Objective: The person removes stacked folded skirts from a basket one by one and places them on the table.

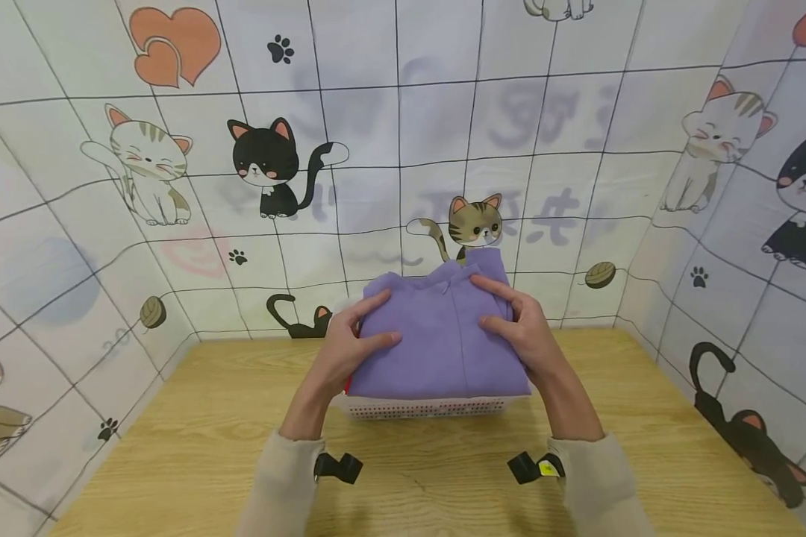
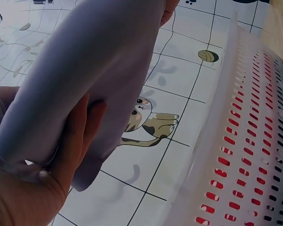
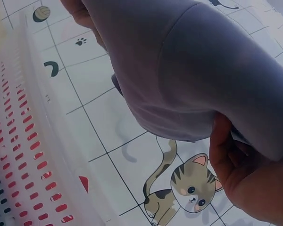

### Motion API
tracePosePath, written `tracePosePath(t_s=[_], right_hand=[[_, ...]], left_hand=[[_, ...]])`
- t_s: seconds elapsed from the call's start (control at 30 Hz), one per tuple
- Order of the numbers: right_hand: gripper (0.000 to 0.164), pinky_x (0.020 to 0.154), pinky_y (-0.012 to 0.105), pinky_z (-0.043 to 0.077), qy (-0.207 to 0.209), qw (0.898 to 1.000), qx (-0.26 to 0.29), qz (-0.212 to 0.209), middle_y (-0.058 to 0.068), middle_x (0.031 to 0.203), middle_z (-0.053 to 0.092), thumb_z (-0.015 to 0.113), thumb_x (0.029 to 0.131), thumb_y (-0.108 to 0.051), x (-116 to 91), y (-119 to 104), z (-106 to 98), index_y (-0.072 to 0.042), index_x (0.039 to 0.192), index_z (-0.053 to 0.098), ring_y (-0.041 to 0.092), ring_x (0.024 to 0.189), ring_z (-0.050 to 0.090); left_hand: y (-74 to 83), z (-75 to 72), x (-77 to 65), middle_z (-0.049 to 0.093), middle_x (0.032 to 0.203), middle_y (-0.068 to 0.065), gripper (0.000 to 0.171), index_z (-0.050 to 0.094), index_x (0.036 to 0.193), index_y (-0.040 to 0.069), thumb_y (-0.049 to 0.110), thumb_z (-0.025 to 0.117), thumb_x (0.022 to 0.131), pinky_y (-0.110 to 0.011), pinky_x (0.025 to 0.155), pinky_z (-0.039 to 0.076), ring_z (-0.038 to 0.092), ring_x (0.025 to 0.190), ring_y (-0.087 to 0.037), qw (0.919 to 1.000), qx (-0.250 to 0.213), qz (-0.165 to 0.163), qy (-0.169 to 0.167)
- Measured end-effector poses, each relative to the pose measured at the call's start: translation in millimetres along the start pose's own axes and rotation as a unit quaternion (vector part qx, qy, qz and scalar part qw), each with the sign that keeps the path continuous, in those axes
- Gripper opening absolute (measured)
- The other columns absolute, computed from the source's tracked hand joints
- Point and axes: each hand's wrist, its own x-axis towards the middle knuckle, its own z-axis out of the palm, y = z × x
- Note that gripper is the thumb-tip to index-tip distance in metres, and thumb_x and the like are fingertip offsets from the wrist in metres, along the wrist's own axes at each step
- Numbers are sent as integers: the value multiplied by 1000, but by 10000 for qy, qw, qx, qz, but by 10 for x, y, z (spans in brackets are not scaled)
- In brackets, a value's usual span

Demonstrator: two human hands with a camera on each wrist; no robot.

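Observation:
A folded purple garment (image 1: 419, 335) with a seam down its front and a small bow near its upper edge is held up between both hands. My left hand (image 1: 349, 343) grips its left side, thumb on the front. On the opposite side my right hand (image 1: 529, 332) pinches it, thumb and finger showing on the front. Below and partly behind it stands a white perforated basket (image 1: 426, 408), its inside mostly hidden in the head view. In the wrist views the cloth (image 2: 104, 52) hangs clear above the basket wall (image 3: 33, 141).
Red shows through the holes of the basket (image 2: 243, 122). The basket stands on a wooden table (image 1: 242, 418), near the back wall (image 1: 369, 194), which is covered in a cat-print grid sheet. Similar printed walls rise on the left and right.

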Motion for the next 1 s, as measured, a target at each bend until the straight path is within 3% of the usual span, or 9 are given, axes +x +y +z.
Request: tracePosePath(t_s=[0.43,0.77,0.87,1.0], right_hand=[[70,101,15,46,-749,9960,-466,-167,15,171,22,64,95,-4,-30,-61,71,-6,160,37,39,149,32],[72,103,14,43,-1040,9918,-656,-352,18,170,24,65,92,2,-5,25,333,-1,158,38,37,152,28],[72,108,24,44,-1072,9909,-731,-349,19,169,26,65,90,2,-2,49,434,-1,157,39,37,153,30],[72,116,48,41,-1147,9911,-648,-215,18,169,27,65,90,4,3,59,588,-2,157,40,37,154,28]], left_hand=[[98,-146,-171,35,166,-5,79,52,153,28,14,82,82,-55,120,37,40,148,-28,9991,342,82,248],[88,-406,-425,24,171,-9,79,45,158,26,11,79,88,-59,122,31,32,155,-33,9970,767,98,70],[83,-488,-521,23,172,-8,79,43,158,27,12,79,89,-59,122,31,30,155,-34,9951,975,93,127],[85,-593,-658,26,171,-8,79,43,158,26,13,79,89,-59,120,33,32,154,-35,9914,1267,112,293]])
